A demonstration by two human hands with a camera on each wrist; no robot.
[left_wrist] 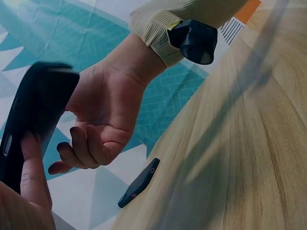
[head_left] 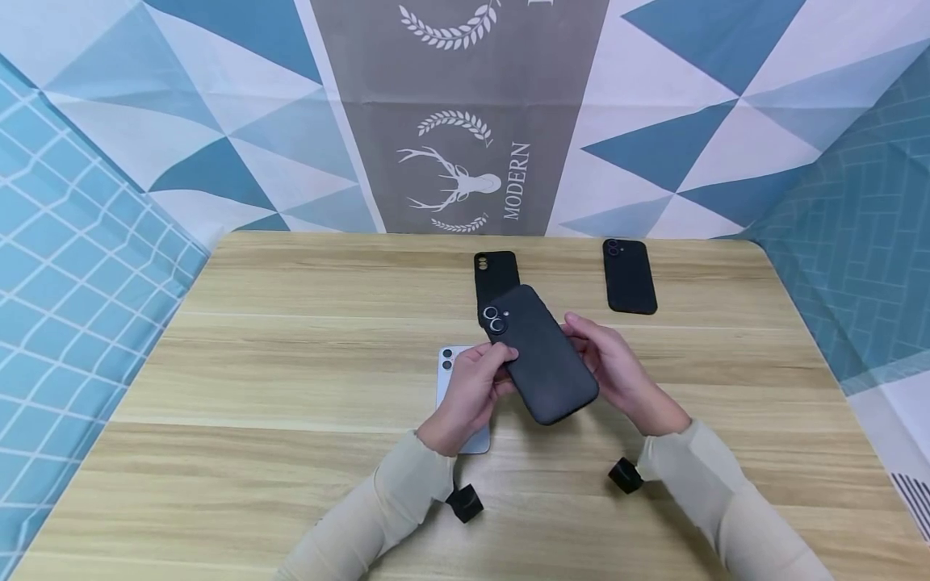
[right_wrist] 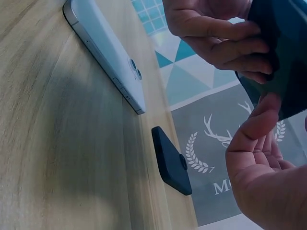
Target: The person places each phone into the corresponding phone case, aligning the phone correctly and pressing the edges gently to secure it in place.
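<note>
A phone in a black case point(head_left: 548, 355), its two ringed lenses facing up, is held tilted above the table. My left hand point(head_left: 475, 387) pinches its left edge, thumb on the back and fingers underneath. At the opposite edge is my right hand point(head_left: 613, 367). In the right wrist view the right thumb point(right_wrist: 268, 108) touches the phone's edge, and in the left wrist view the other right fingers point(left_wrist: 86, 148) hang loosely curled. Partly hidden under the left forearm lies a white phone point(head_left: 475, 442). Just behind the held phone lies a black phone case point(head_left: 497, 273) with camera holes.
Toward the back right of the wooden table point(head_left: 254, 363) lies another black phone or case point(head_left: 629, 276). Small black cameras point(head_left: 465, 503) hang at both wrists. Patterned cloth point(head_left: 465, 121) rises behind the table's back edge.
</note>
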